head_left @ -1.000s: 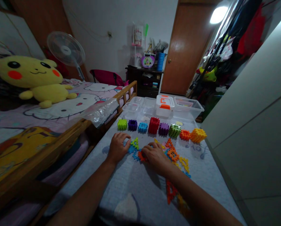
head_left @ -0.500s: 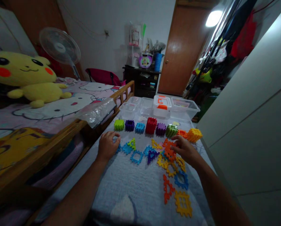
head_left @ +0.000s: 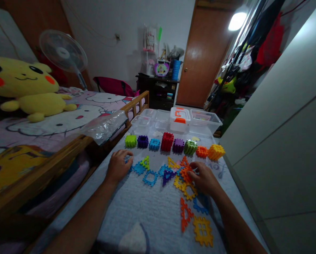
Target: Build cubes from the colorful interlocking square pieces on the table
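Observation:
My right hand [head_left: 204, 177] grips the edge of an orange square interlocking toy tile [head_left: 185, 173] between thumb and fingers, low over a cluster of yellow and blue tiles. Under its wrist lies a partly covered blue tile [head_left: 201, 207]. My left hand [head_left: 119, 164] rests on the cloth, fingers curved and thumb apart, beside a blue tile [head_left: 130, 168] that it partly hides. Between the hands are a light blue square frame [head_left: 150, 184], a lime triangle [head_left: 145, 163], a purple triangle [head_left: 167, 177] and a yellow triangle [head_left: 173, 163].
Behind the loose tiles runs a row of stacked blocks, including a red stack [head_left: 167, 142] and a yellow one [head_left: 216, 152]. Clear plastic boxes [head_left: 205, 121] stand at the far end. An orange triangle [head_left: 184, 214] and a yellow window tile [head_left: 203, 231] lie nearer. A wooden bed rail [head_left: 81, 144] borders the left.
My right hand has come down and slightly nearer with the orange tile, which now sits lower over the cluster. My left hand stays in place; the view has shifted a little.

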{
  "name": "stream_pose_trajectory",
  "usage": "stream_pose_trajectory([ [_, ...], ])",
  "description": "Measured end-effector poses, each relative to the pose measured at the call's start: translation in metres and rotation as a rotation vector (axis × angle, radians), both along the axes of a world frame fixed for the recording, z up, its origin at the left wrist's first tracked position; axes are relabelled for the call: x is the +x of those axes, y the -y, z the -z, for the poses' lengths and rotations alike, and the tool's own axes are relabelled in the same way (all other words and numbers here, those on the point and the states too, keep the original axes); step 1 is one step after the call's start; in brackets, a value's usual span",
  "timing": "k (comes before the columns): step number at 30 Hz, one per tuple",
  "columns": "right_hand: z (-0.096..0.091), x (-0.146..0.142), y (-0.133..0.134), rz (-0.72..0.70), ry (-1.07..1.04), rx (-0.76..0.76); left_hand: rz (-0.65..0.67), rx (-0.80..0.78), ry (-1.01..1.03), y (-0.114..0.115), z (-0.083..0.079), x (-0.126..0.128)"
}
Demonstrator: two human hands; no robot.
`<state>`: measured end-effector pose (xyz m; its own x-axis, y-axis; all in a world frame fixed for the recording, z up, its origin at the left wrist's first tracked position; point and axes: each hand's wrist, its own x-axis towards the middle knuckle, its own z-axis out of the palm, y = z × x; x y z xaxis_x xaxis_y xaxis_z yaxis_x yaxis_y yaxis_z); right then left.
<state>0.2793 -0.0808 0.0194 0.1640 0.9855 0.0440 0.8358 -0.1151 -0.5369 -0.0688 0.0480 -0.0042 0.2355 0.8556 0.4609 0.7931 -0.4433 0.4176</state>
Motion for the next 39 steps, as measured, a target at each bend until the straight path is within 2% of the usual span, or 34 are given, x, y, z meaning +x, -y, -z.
stream_pose_trajectory([
  [6,-0.004,-0.010,0.005,0.007,0.084,-0.022,0.008,-0.017,0.013,0.001,-0.001,0.000],
  [15,-0.012,-0.030,0.008,0.023,0.197,0.071,0.007,-0.026,0.031,0.002,-0.002,0.001],
  [20,-0.014,-0.039,0.009,0.025,0.301,-0.007,0.011,-0.046,0.032,0.002,-0.002,0.001],
  [25,-0.015,-0.039,0.008,0.026,0.282,-0.024,0.016,-0.047,0.028,0.003,-0.005,0.002],
  [39,0.002,-0.028,0.006,0.011,0.233,0.077,0.024,-0.051,0.028,0.003,-0.006,0.002],
])
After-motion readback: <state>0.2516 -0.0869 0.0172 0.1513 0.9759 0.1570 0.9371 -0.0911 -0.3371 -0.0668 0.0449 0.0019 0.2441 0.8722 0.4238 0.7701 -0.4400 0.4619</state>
